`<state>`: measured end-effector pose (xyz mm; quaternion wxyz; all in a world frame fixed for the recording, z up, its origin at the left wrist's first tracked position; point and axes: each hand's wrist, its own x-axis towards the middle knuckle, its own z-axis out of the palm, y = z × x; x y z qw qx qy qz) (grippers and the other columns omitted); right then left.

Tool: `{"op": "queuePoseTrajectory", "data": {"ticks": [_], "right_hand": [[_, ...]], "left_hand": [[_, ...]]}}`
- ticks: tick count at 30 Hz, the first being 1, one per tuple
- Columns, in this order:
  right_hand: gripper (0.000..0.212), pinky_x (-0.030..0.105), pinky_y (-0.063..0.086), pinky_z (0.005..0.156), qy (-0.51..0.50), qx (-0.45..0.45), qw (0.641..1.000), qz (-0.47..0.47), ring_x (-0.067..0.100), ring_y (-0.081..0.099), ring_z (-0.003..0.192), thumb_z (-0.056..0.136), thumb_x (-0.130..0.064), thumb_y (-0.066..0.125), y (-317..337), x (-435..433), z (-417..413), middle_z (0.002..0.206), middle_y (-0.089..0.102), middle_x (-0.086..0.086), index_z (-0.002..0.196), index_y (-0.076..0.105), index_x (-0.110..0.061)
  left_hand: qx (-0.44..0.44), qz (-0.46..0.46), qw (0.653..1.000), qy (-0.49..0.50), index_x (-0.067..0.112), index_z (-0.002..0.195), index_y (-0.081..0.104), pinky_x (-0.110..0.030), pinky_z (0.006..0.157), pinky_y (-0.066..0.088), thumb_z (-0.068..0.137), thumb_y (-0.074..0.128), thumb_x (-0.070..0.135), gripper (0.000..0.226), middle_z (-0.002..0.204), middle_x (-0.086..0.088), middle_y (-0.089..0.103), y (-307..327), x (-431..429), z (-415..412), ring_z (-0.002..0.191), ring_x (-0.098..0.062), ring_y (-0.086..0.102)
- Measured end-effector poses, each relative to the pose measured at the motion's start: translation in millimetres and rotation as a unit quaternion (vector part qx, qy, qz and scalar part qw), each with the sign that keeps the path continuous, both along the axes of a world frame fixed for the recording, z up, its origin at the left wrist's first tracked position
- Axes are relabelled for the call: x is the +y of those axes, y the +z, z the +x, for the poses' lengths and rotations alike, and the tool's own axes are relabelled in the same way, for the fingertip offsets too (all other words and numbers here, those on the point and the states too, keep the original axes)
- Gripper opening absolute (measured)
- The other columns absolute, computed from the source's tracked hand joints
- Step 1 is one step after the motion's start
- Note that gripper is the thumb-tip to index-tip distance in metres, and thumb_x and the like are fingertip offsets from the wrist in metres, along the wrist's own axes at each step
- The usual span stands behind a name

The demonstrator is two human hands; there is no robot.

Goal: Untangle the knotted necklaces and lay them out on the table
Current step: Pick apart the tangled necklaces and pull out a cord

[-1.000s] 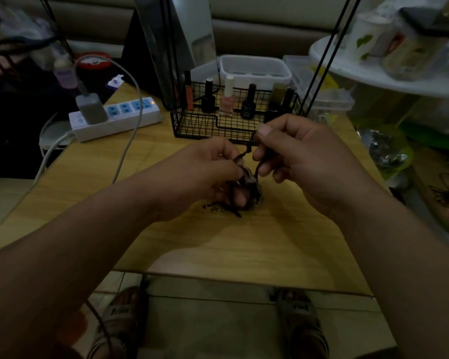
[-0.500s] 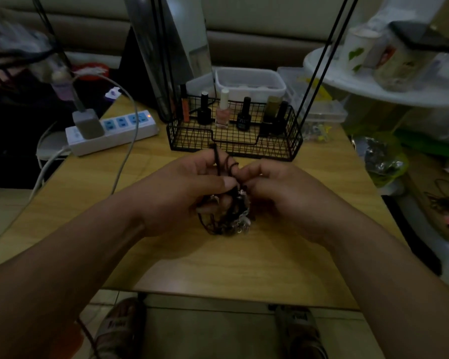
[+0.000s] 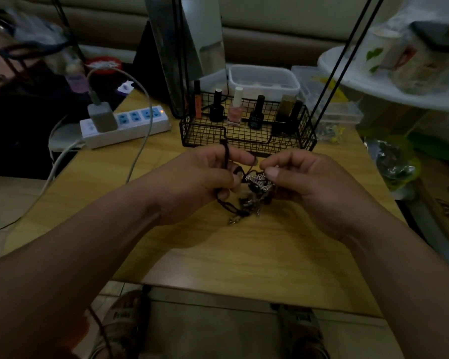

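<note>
While knotted necklaces point(image 3: 257, 189) hang over centre of wooden table point(image 3: 244, 260), left hand point(image 3: 200, 182) pinches black cord and right hand point(image 3: 309, 187) pinches silver chain, hands close together. Wire basket point(image 3: 246, 137) of polish bottles at table rear, power strip point(image 3: 138, 126) rear left. Tiled floor point(image 3: 208, 330) below near edge. Lighting dim.

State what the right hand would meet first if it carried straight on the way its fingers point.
Probably the left hand: the right hand, pinching the knotted necklaces, points leftward at that hand's fingertips, though depth is unclear.
</note>
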<state>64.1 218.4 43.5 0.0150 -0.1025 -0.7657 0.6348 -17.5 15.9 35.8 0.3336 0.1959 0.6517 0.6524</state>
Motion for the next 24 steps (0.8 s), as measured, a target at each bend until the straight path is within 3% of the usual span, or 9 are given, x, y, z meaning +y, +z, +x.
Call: {"op": "queuePoseTrajectory", "data": {"ticks": [3, 5, 8, 14, 18, 22, 24], "right_hand": [[0.012, 0.042, 0.061, 0.084, -0.013, 0.019, 1.000, -0.011, 0.026, 0.072, 0.092, 0.096, -0.006, 0.066, 1, 0, 0, 0.101, 0.074, 0.019, 0.100, 0.074, -0.015], [0.014, 0.032, 0.059, 0.078, -0.018, 0.032, 0.999, -0.008, 0.026, 0.073, 0.092, 0.098, -0.005, 0.063, 2, 1, 0, 0.096, 0.073, 0.018, 0.102, 0.073, -0.016], [0.018, 0.030, 0.059, 0.074, -0.013, 0.040, 0.998, -0.043, 0.025, 0.077, 0.091, 0.102, -0.003, 0.056, 3, 0, 1, 0.089, 0.075, 0.009, 0.108, 0.069, -0.014], [0.026, 0.036, 0.059, 0.066, -0.034, 0.007, 0.993, -0.113, 0.026, 0.073, 0.076, 0.103, 0.004, 0.042, 5, -4, 0, 0.087, 0.067, 0.014, 0.106, 0.066, -0.007], [0.028, 0.028, 0.049, 0.053, -0.063, -0.024, 0.988, -0.140, 0.018, 0.060, 0.064, 0.099, 0.004, 0.039, 7, -5, -1, 0.086, 0.057, 0.011, 0.091, 0.063, -0.007], [0.025, 0.027, 0.044, 0.051, -0.068, -0.064, 0.978, -0.184, 0.017, 0.053, 0.060, 0.094, 0.003, 0.038, 5, -7, -3, 0.084, 0.054, 0.011, 0.086, 0.060, -0.007], [0.022, 0.027, 0.040, 0.053, -0.060, -0.085, 0.982, -0.161, 0.014, 0.049, 0.058, 0.096, -0.004, 0.043, 4, -9, -3, 0.081, 0.054, 0.007, 0.088, 0.063, -0.008]], "left_hand": [[0.063, -0.063, 0.996, -0.028, 0.015, 0.123, 0.069, -0.029, 0.069, 0.043, 0.097, 0.057, -0.008, 0.037, 0.092, -0.008, 0.061, -1, -1, 1, 0.078, -0.021, 0.051], [0.112, -0.102, 0.988, -0.044, 0.019, 0.118, 0.071, -0.022, 0.063, 0.043, 0.100, 0.060, 0.000, 0.028, 0.083, -0.001, 0.061, -1, -1, 4, 0.070, -0.013, 0.050], [0.136, -0.122, 0.982, -0.048, 0.017, 0.107, 0.074, -0.017, 0.058, 0.042, 0.103, 0.060, 0.010, 0.015, 0.069, 0.012, 0.060, -2, 0, 5, 0.061, -0.003, 0.048], [0.076, -0.075, 0.994, -0.024, 0.012, 0.115, 0.073, -0.021, 0.060, 0.043, 0.107, 0.052, 0.013, 0.022, 0.095, -0.008, 0.072, 0, 0, 3, 0.084, -0.015, 0.064], [0.027, -0.025, 0.999, -0.004, 0.009, 0.108, 0.068, -0.023, 0.057, 0.040, 0.106, 0.050, 0.003, 0.019, 0.091, -0.009, 0.071, -1, 1, 3, 0.079, -0.016, 0.066], [0.010, -0.014, 1.000, 0.015, 0.011, 0.103, 0.066, -0.021, 0.055, 0.040, 0.104, 0.051, 0.001, 0.019, 0.086, -0.004, 0.070, -2, 1, 1, 0.071, -0.011, 0.064], [0.001, -0.002, 1.000, 0.016, 0.011, 0.103, 0.065, -0.022, 0.055, 0.039, 0.104, 0.050, 0.000, 0.019, 0.086, -0.004, 0.068, -2, 2, 1, 0.069, -0.011, 0.062]]}}
